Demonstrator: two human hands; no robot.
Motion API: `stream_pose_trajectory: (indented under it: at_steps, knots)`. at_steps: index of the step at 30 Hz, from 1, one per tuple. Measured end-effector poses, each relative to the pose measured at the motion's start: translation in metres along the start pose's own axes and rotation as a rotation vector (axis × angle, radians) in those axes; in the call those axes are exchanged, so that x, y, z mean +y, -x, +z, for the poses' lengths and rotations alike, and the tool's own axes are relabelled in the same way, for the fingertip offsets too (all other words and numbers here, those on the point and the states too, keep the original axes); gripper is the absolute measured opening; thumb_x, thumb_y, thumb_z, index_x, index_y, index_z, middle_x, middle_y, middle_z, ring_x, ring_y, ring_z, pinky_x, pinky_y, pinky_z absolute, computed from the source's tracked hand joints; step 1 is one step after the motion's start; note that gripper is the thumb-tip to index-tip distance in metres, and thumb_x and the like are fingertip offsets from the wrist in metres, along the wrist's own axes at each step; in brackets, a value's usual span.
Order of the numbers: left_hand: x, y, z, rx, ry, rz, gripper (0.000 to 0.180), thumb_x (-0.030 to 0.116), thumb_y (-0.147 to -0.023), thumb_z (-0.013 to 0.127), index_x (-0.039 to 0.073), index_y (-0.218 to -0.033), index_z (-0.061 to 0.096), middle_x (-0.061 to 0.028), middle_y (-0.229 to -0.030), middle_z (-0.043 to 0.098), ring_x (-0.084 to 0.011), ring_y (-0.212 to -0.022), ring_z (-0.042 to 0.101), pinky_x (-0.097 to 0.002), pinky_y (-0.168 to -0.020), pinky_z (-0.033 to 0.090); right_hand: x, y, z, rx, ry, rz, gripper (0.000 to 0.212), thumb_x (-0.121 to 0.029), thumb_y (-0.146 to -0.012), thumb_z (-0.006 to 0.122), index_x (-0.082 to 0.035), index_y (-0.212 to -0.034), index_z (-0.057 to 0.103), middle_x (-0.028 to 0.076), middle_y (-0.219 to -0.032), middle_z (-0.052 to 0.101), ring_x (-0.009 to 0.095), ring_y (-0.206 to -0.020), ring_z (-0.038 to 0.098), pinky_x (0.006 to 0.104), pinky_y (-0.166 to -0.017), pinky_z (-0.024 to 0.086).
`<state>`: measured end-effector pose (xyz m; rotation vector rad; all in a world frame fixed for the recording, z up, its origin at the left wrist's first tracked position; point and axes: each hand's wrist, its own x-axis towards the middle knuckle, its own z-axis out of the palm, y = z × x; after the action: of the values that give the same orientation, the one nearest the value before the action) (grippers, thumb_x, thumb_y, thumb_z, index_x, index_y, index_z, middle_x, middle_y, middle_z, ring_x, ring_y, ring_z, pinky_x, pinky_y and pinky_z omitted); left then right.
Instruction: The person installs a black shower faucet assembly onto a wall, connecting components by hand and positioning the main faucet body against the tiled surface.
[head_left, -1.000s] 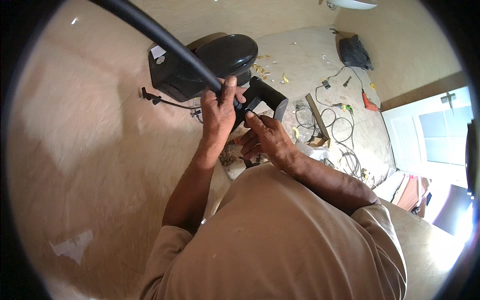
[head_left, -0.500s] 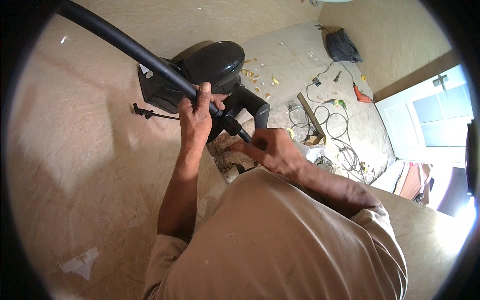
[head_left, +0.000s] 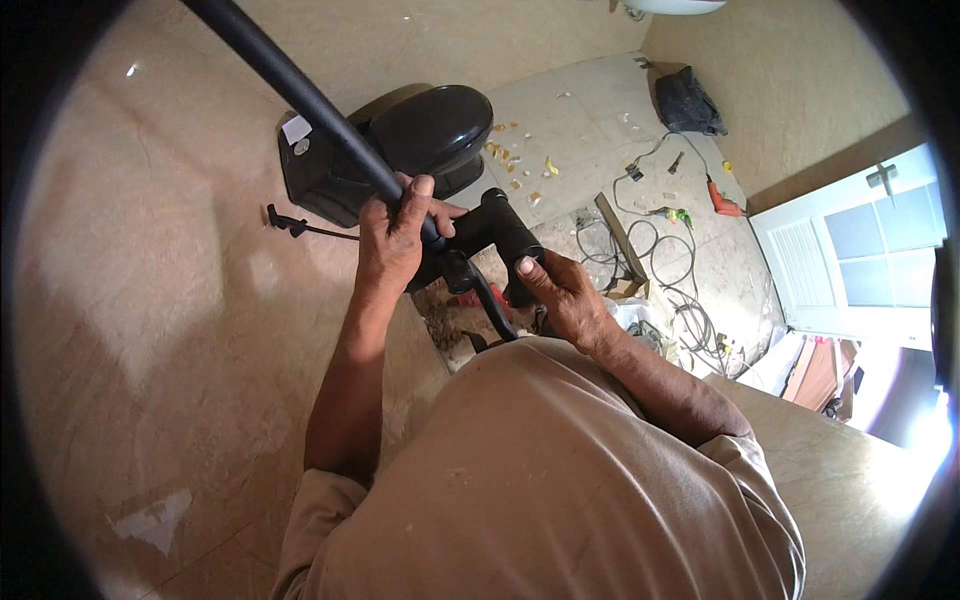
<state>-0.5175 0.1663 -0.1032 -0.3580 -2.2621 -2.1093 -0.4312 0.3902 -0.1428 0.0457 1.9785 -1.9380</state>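
Observation:
A long black pipe (head_left: 300, 95) slants from the upper left down to a black tubular wall fixture (head_left: 468, 232), which looks like a shower mixer. My left hand (head_left: 397, 235) is wrapped round the pipe's lower end, thumb along its top. On the fixture's right side, my right hand (head_left: 572, 300) grips a thick black cylinder (head_left: 512, 240), with the thumb on its end and the other fingers partly hidden behind. A thinner curved black tube (head_left: 492, 305) runs down from a round joint below the pipe, toward my shirt.
Behind the pipe stands a black toilet (head_left: 425, 130). A black hose sprayer (head_left: 288, 222) juts out at the left. On the floor lie yellow scraps (head_left: 505, 158), coiled cables (head_left: 690, 300), a red power tool (head_left: 724, 200) and a dark bag (head_left: 690, 100). A white door (head_left: 860, 240) stands at the right.
My right hand has moved up from the thin tube to the thick cylinder and closed on it. The pipe's upper end has shifted right in view; my left hand keeps its hold.

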Motion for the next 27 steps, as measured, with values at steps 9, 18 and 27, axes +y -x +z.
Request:
stream_pose_trajectory:
  at_steps: [9,18,27]
  knots:
    - [-0.001,0.003,-0.003,-0.072,-0.079,-0.02,0.035,0.032,-0.109,0.05,0.004,-0.089,0.051,-0.0098,-0.066,0.063,-0.0252,-0.082,0.073,-0.0407,-0.093,0.051,-0.008,0.001,-0.01,-0.065,0.07,0.172,0.068,-0.06,-0.1,0.056,0.007,-0.097,0.067,0.011,-0.074,0.064,0.015,-0.07,0.061,0.0335,-0.066,0.05]
    - [-0.006,-0.001,-0.017,0.014,-0.072,-0.056,0.05,0.039,-0.107,0.053,0.002,-0.073,0.057,-0.0107,-0.065,0.063,-0.027,-0.081,0.073,-0.0391,-0.087,0.053,0.013,0.0,-0.013,-0.055,-0.451,0.239,0.083,-0.067,-0.102,0.039,0.01,-0.123,0.061,0.023,-0.103,0.072,0.027,-0.093,0.074,0.0364,-0.086,0.061]
    - [-0.01,0.0,-0.027,-0.038,-0.073,-0.022,0.04,0.035,-0.109,0.05,0.005,-0.083,0.052,-0.0099,-0.065,0.063,-0.0272,-0.081,0.073,-0.0414,-0.088,0.053,0.004,0.001,-0.006,-0.246,-0.166,0.037,0.051,-0.041,-0.101,0.063,0.005,-0.122,0.064,0.015,-0.102,0.072,0.021,-0.089,0.072,0.0352,-0.083,0.059]
